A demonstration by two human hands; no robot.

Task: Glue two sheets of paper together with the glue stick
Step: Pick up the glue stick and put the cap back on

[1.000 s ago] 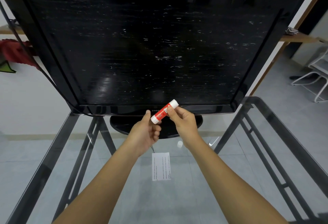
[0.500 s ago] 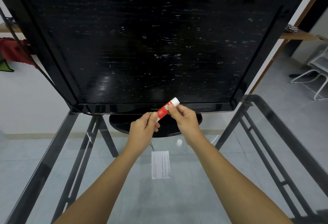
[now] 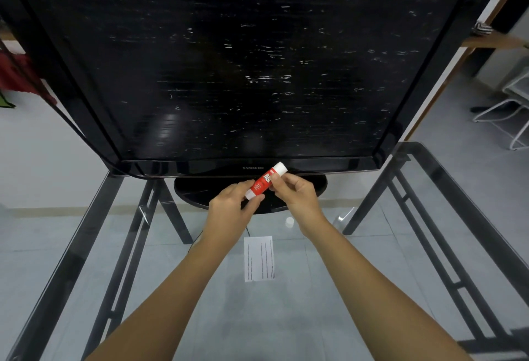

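A red and white glue stick [image 3: 264, 179] is held tilted in the air between both hands, just in front of the television's base. My left hand [image 3: 232, 212] pinches its lower white end. My right hand [image 3: 297, 194] grips the red body near the upper end. Below the hands, a small white sheet of paper [image 3: 259, 258] with lines of print lies flat on the glass table [image 3: 286, 317]. A small white cap [image 3: 289, 222] sits on the glass beside my right wrist.
A large black television [image 3: 243, 60] stands on an oval base [image 3: 197, 192] at the table's far edge. The table's dark metal frame [image 3: 446, 246] shows through the glass. A white chair [image 3: 512, 103] stands on the floor to the right.
The hands have shifted slightly around the glue stick; my left fingers have closed over its lower white end. The paper and cap have not moved.
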